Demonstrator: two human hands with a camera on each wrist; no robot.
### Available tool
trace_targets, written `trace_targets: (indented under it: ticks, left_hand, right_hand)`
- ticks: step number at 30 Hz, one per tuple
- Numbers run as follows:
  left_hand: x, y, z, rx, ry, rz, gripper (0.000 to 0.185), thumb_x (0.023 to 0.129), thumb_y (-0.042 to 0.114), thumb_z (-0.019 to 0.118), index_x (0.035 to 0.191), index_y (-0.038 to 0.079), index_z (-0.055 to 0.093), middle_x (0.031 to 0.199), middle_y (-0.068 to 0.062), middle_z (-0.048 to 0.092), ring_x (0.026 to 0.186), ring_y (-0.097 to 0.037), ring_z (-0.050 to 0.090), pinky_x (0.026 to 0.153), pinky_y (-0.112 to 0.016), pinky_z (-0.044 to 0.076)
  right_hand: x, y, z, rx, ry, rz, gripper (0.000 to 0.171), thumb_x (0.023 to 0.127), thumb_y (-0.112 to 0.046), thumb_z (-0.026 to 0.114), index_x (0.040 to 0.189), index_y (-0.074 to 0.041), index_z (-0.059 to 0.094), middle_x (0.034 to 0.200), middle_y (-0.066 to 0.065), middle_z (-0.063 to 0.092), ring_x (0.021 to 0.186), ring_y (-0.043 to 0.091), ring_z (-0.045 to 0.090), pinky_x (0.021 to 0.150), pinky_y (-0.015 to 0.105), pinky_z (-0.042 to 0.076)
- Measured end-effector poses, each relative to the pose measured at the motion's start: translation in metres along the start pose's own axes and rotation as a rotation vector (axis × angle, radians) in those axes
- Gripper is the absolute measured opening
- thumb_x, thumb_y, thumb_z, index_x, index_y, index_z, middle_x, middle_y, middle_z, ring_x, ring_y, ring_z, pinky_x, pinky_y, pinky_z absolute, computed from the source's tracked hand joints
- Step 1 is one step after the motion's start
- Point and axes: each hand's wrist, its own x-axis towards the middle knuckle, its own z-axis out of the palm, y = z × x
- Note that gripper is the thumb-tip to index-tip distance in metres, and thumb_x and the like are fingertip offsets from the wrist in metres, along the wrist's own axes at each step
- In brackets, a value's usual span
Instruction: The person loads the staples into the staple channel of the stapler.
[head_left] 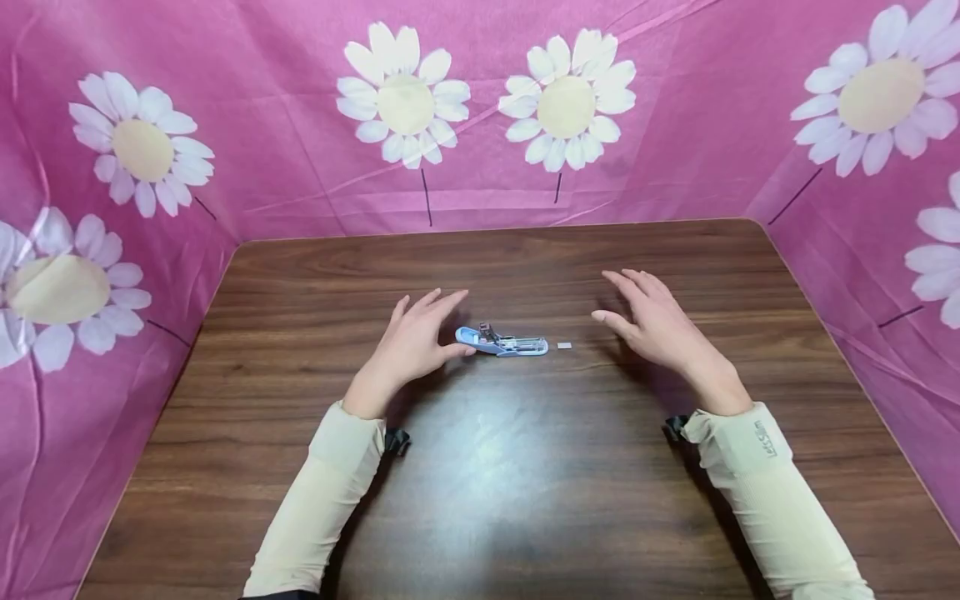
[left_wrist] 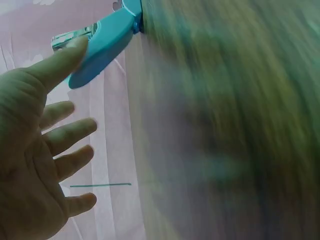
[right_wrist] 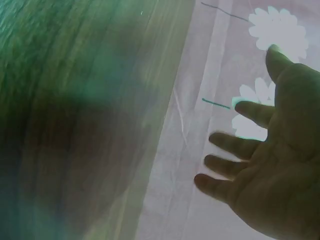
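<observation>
A light blue stapler (head_left: 506, 343) lies opened out on the wooden table, its metal staple channel toward the right and a dark metal part standing up near its left half. Just off its right end is a small pale strip of staples (head_left: 564, 345). My left hand (head_left: 414, 340) is at the stapler's left end, fingers spread and thumb right at its edge. In the left wrist view the thumb overlaps the blue stapler (left_wrist: 107, 45). My right hand (head_left: 660, 325) hovers to the right of the strip, its fingers extended and holding nothing.
The brown wood-grain table (head_left: 525, 500) stretches around both arms. Pink cloth (head_left: 285, 108) printed with white daisies walls in its back and sides. Black straps (head_left: 396, 442) show at both wrists under pale sleeves.
</observation>
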Motion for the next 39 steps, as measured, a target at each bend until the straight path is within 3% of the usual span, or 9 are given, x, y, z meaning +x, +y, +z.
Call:
trace_targets:
  ticks: [3,7,11,15,19,24,30,39]
  left_hand:
    - [0.004,0.004,0.0,0.002,-0.006,0.011,0.077,0.08,0.05,0.076,0.147,0.026,0.045,0.145,0.004,0.054,0.143,-0.024,0.039,0.117,-0.061,0.018]
    - [0.005,0.006,0.003,0.009,-0.015,0.02,0.068,0.081,0.045,0.077,0.141,0.025,0.052,0.139,0.003,0.06,0.139,-0.024,0.046,0.116,-0.06,0.022]
    - [0.006,0.007,0.006,-0.008,-0.027,0.021,0.058,0.083,0.042,0.076,0.135,0.023,0.059,0.131,0.003,0.065,0.128,-0.022,0.058,0.116,-0.06,0.024]
    - [0.007,0.007,0.007,-0.025,-0.043,0.017,0.047,0.084,0.04,0.076,0.127,0.024,0.066,0.116,0.003,0.073,0.109,-0.022,0.068,0.116,-0.057,0.025]
    - [0.006,0.007,0.008,-0.024,-0.051,0.007,0.043,0.084,0.04,0.075,0.124,0.025,0.068,0.107,0.003,0.076,0.103,-0.023,0.07,0.116,-0.056,0.026]
    - [0.007,0.008,0.008,-0.023,-0.056,0.004,0.043,0.085,0.04,0.074,0.124,0.024,0.068,0.108,0.003,0.075,0.104,-0.023,0.069,0.116,-0.056,0.027]
    - [0.007,0.009,0.008,-0.028,-0.054,0.005,0.042,0.085,0.039,0.075,0.123,0.023,0.068,0.107,0.002,0.075,0.105,-0.023,0.069,0.115,-0.056,0.029]
    - [0.007,0.01,0.011,-0.054,-0.054,0.006,0.039,0.085,0.038,0.075,0.121,0.022,0.069,0.105,0.002,0.076,0.105,-0.023,0.069,0.115,-0.056,0.029]
  right_hand:
    - [0.001,0.003,0.001,-0.014,0.021,-0.03,0.061,0.092,-0.036,0.066,0.14,-0.001,0.049,0.144,0.03,0.045,0.14,0.05,0.03,0.119,0.055,0.018]
    - [0.002,0.007,0.005,-0.011,0.046,-0.046,0.055,0.09,-0.031,0.07,0.134,-0.001,0.056,0.138,0.025,0.054,0.135,0.044,0.042,0.115,0.054,0.028]
    - [0.002,0.009,0.01,0.033,0.064,-0.035,0.047,0.088,-0.027,0.073,0.13,-0.008,0.061,0.133,0.018,0.06,0.123,0.036,0.056,0.105,0.053,0.039]
    - [0.004,0.01,0.014,0.124,0.047,0.032,0.039,0.087,-0.026,0.074,0.124,-0.017,0.066,0.127,0.011,0.066,0.112,0.03,0.064,0.096,0.049,0.046]
    - [0.007,0.01,0.016,0.212,0.016,0.11,0.034,0.088,-0.027,0.074,0.12,-0.02,0.069,0.117,0.006,0.072,0.103,0.023,0.066,0.09,0.04,0.047]
    - [0.008,0.008,0.017,0.261,-0.014,0.152,0.03,0.088,-0.026,0.074,0.117,-0.021,0.07,0.1,0.001,0.076,0.084,0.013,0.067,0.076,0.022,0.045]
    - [0.008,0.002,0.02,0.282,-0.08,0.179,0.026,0.088,-0.029,0.073,0.114,-0.024,0.072,0.084,0.003,0.072,0.058,0.019,0.061,0.073,0.03,0.043]
    - [0.007,-0.002,0.029,0.304,-0.137,0.174,0.02,0.088,-0.028,0.072,0.106,-0.018,0.074,0.086,0.003,0.074,0.06,0.015,0.063,0.062,0.023,0.047]
